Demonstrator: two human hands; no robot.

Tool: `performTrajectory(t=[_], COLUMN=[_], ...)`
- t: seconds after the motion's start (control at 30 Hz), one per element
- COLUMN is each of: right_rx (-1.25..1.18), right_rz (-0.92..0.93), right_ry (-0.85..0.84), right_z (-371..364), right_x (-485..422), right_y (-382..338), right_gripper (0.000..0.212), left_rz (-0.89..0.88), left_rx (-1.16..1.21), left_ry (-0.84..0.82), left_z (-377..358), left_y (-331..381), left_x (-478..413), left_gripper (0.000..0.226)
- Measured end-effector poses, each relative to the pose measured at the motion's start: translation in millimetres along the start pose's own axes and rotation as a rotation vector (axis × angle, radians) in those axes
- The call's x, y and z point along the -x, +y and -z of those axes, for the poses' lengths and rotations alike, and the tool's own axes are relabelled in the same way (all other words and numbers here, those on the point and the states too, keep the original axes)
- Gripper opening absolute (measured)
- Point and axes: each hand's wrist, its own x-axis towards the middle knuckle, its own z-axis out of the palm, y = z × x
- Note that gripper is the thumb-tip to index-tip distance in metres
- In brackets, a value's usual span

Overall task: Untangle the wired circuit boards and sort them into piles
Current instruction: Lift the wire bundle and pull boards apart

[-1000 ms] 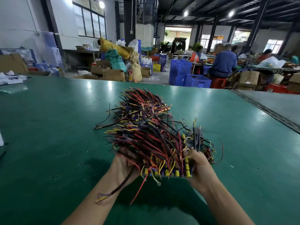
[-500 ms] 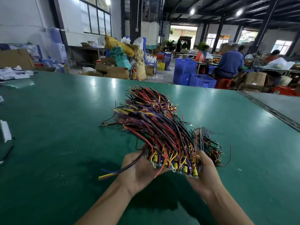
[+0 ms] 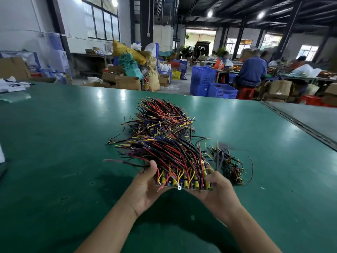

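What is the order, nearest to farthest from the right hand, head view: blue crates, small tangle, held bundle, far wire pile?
1. held bundle: gripped in the right hand.
2. small tangle: on the table, just right.
3. far wire pile: mid-table, ahead.
4. blue crates: beyond the table.

Quick count: two hands on it, left hand and right hand, both gripping one stack of wired boards. One bigger pile lies past the grip and one small clump just right of it. That's three heaps, with boards too tangled to count. Far beyond are one tall blue crate and one low blue crate.
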Motion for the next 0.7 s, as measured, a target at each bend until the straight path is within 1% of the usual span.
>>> performTrajectory(t=[0.07, 0.1, 0.17, 0.2, 0.23, 0.33, 0.43, 0.57, 0.63, 0.7], right_rx=[0.007, 0.026, 0.042, 0.039, 0.039, 0.017, 0.079, 0.142, 0.172, 0.203], right_rz=[-0.051, -0.064, -0.069, -0.068, -0.074, -0.09, -0.081, -0.084, -0.102, -0.105], right_ry=[0.0, 0.01, 0.019, 0.023, 0.036, 0.071, 0.09, 0.236, 0.261, 0.263], right_z=[0, 2, 4, 5, 7, 10, 7, 5, 7, 12], right_x=[-2, -5, -6, -7, -7, -9, -12, -16, -16, -16], right_y=[2, 4, 5, 6, 8, 11, 12, 17, 17, 13], right_gripper=[0.046, 0.048, 0.042, 0.038, 0.036, 0.045, 0.047, 0.059, 0.059, 0.049], left_rz=[0.016, 0.034, 0.054, 0.063, 0.075, 0.102, 0.122, 0.079, 0.059, 0.065], left_rx=[-0.017, -0.027, -0.049, -0.059, -0.067, -0.073, -0.067, -0.178, -0.231, -0.232], left_ry=[0.044, 0.077, 0.151, 0.174, 0.203, 0.229, 0.259, 0.284, 0.271, 0.265], left_z=[1, 2, 3, 4, 3, -1, -8, -13, -13, -13], left_y=[0, -3, -6, -8, -9, -10, -13, -20, -22, -22], left_x=[0, -2, -4, -6, -6, -6, -4, -2, -2, -2], left_gripper=[0.09, 0.078, 0.045, 0.035, 0.034, 0.044, 0.044, 0.067, 0.073, 0.078])
